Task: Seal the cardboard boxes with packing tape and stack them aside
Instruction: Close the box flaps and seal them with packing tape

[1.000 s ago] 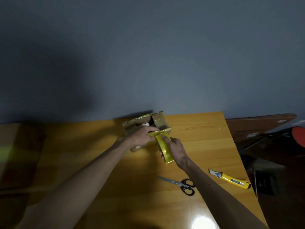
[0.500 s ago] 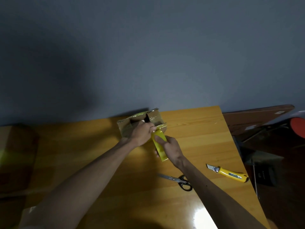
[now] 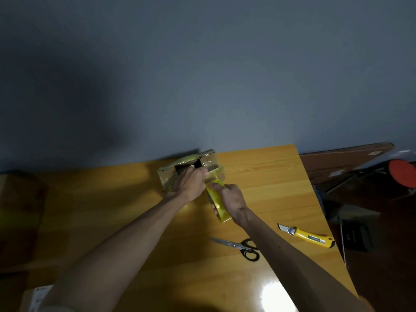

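Tape roll [image 3: 221, 212] edge-on, long axis toward cardboard box [image 3: 167, 178], right hand [image 3: 231, 198] fingers wrapping it, left hand [image 3: 190, 183] gripping box

The table [image 3: 258, 188] is yellow wood with visible grain, varnished smooth and glossy enough to throw back a bright glare near its front edge. The cardboard box [image 3: 167, 180] looks dull brown where bare and shiny where tape covers it. The tape roll [image 3: 221, 212] is glossy yellow film. The scissors [image 3: 238, 245] have bright metal blades and black plastic handles. The utility knife [image 3: 310, 237] has a yellow plastic body and a metal blade. The wall [image 3: 202, 75] is matt grey.
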